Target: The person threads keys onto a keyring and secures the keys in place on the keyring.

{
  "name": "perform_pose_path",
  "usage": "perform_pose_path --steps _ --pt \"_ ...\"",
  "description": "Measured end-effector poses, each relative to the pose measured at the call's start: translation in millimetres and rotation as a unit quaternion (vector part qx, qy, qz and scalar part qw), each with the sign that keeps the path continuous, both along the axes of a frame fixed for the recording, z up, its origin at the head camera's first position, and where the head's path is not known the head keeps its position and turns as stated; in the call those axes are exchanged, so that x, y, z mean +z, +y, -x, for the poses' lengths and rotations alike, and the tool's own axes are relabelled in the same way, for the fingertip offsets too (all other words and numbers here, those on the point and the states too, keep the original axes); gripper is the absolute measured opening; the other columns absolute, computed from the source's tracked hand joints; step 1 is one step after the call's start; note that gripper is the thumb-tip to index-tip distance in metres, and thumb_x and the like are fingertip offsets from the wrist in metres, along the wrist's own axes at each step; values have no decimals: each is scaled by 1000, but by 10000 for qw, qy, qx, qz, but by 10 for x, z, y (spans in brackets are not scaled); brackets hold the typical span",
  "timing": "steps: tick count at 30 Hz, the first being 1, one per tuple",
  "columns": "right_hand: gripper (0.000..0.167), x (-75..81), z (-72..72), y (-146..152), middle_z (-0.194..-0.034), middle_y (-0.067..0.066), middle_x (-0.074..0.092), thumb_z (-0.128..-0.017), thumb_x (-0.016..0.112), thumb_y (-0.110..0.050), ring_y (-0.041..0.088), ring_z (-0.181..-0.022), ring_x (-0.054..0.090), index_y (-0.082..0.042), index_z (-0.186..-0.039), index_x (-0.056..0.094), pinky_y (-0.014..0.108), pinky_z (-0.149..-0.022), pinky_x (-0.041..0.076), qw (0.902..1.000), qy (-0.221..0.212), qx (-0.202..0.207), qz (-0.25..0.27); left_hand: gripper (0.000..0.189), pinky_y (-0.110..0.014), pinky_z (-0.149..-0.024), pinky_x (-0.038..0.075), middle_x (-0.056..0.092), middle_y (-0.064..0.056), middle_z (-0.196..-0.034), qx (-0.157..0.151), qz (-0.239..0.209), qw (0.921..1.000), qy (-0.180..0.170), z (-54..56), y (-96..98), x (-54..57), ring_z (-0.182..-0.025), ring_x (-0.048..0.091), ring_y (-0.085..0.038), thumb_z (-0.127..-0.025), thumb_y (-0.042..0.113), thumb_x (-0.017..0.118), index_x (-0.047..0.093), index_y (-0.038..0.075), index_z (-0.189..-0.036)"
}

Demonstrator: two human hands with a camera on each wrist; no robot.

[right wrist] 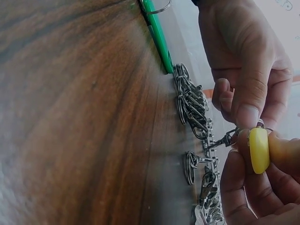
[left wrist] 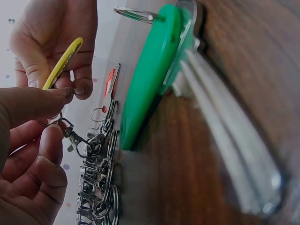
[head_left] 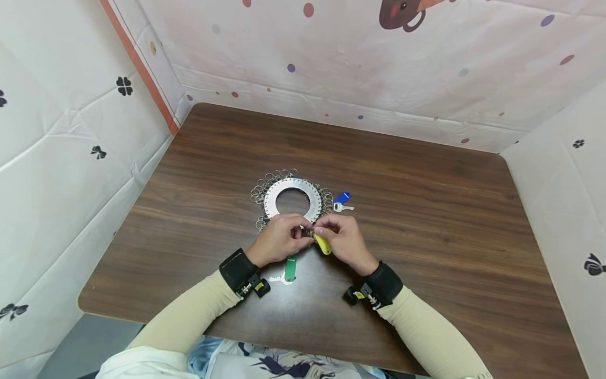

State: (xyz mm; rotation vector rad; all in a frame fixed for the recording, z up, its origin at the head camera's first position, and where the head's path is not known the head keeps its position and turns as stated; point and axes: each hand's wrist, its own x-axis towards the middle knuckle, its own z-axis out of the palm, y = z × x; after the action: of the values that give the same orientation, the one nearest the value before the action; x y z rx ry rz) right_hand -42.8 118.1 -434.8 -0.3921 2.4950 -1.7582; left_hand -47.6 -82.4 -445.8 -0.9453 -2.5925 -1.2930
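Left hand (head_left: pixel 279 241): thumb and fingers close together, pinching the small ring (left wrist: pixel 60 115) right next to a clasp (left wrist: pixel 79 141).

Green tag (head_left: pixel 290 269): on the table (head_left: pixel 189 226) near our left wrist, with a key (head_left: pixel 285 279) beside it. We can't make out any lettering on it.

Disc (head_left: pixel 271 202): flat, silver, open in the middle, sitting just beyond our fingers with clasps and wire loops around much of its rim. Tiny marks run along the band, way too small for us to read. Probably stiff metal, likely the heaviest bit here, so we'd steady it by the flat band.

Small ring and clasp: look like thin springy metal, probably slippery and fiddly. We'd go fingertips only here, and we reckon the ring could ping off if squeezed crooked.

Yellow tag (head_left: pixel 323 245): between our two hands, right up by the small ring. Should be light, fairly stiff plastic, smooth but not fragile. Best hold is across the flat faces, away from the ring end. No writing we can read.

Blue tag (head_left: pixel 342 197): on the table past the disc's right side, second key (head_left: pixel 338 207) just beside it. It's got a pale mark, not legible. No brands anywhere we can spot.

Right hand (head_left: pixel 349 243): narrow grip, thumb and finger pinching the yellow tag.
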Motion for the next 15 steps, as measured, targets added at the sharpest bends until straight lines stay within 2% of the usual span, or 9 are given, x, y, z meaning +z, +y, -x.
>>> perform_pose_path --steps 11,15 --pt "5 -9 8 -10 -86 19 74 -91 74 1 6 -71 61 4 -88 75 17 -62 49 9999 -63 -79 13 27 -17 -62 50 71 -6 -84 -80 -44 9999 -136 5 0 -5 -68 61 -11 -82 9 86 74 5 -106" --pt "5 -9 10 -14 -85 19 74 -91 73 2 6 -70 61 3 -88 75 17 -61 49 10000 -49 -85 10 28 -18 -62 50 71 -6 -83 -34 -25 10000 -47 7 0 -8 -68 61 -11 -82 11 87 74 5 -106"
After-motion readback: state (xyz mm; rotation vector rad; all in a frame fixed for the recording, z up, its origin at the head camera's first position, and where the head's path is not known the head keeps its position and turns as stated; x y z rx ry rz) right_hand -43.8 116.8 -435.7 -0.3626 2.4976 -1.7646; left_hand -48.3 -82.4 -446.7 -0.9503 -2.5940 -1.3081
